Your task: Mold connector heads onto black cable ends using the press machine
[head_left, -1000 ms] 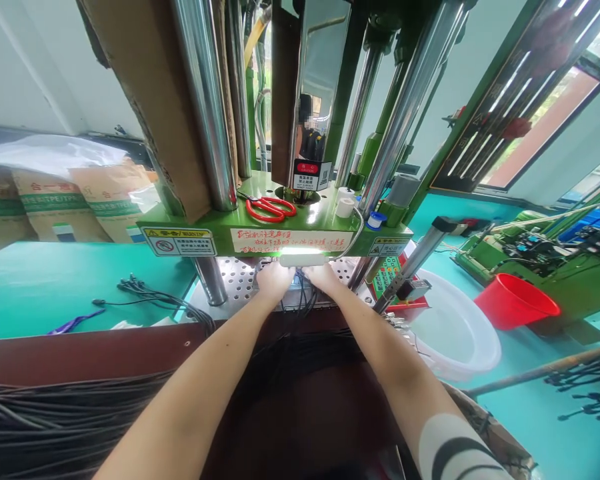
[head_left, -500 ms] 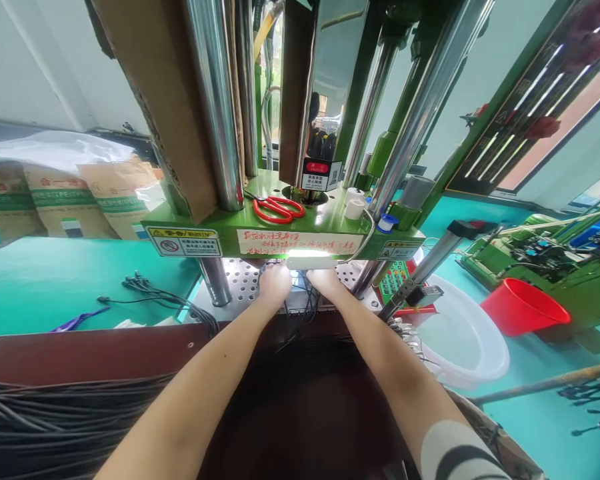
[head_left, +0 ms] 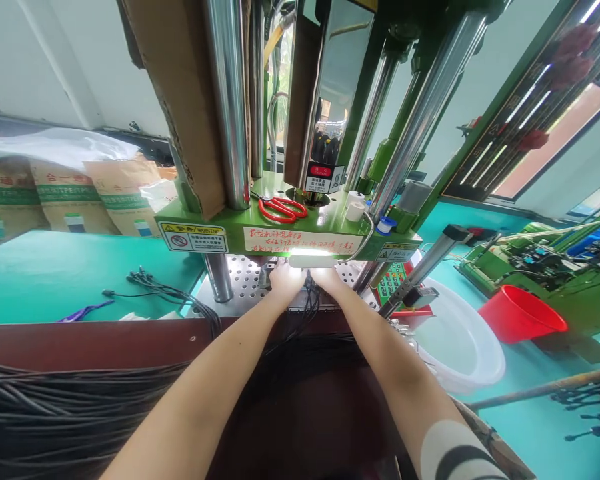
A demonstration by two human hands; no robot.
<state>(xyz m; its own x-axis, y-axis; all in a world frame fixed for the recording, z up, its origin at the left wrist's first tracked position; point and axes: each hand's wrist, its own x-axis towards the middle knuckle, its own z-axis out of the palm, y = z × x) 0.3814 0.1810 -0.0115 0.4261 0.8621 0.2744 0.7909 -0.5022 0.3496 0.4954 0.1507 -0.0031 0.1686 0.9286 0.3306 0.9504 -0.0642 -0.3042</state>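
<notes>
Both hands reach under the green press plate [head_left: 205, 223], into the glare of a small white lamp [head_left: 312, 261]. My left hand [head_left: 286, 280] is bent inward over the perforated metal bed [head_left: 243, 287], its fingers washed out by the light and partly hidden. Close beside it on the right is my right hand [head_left: 326, 277], with its fingertips hidden by the lamp. Black cables [head_left: 309, 303] hang down between the two hands over the bed's front edge. Whether either hand grips them cannot be made out.
Red-handled scissors [head_left: 283, 210] lie on the press plate, near white tape rolls [head_left: 355, 208]. Loose cables [head_left: 155, 285] rest on the green table at left. Many black cables [head_left: 55, 413] lie at front left. A white tub [head_left: 485, 353] and red bucket [head_left: 523, 313] stand right.
My left hand has shifted right, closer to my right hand, which stays in nearly the same place. The whole view has turned slightly.
</notes>
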